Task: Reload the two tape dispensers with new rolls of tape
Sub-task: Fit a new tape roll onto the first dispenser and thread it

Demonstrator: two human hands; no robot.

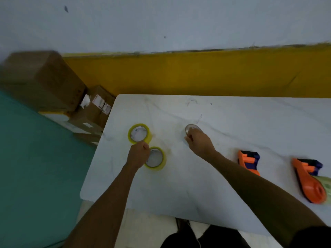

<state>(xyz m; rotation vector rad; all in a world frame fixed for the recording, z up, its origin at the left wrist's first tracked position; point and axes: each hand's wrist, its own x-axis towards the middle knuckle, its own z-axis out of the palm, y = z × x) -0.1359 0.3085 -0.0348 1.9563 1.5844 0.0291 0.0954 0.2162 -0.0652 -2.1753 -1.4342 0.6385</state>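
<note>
Two yellowish tape rolls lie flat on the white table [179,185]: one farther back [138,132], one nearer [157,159]. My left hand [138,153] rests closed on the left rim of the nearer roll. My right hand [199,140] grips a thin brownish empty core ring [192,127] at the table's middle. At the right lie two orange-and-blue tape dispensers: one [248,161] with no roll showing, and another [309,181] at the edge with a pale tape roll [325,185] in it.
Several cardboard boxes [44,81] are stacked on the floor left of the table, against a yellow-and-white wall. A teal surface [26,158] fills the lower left. My dark-clothed legs show under the table's near edge.
</note>
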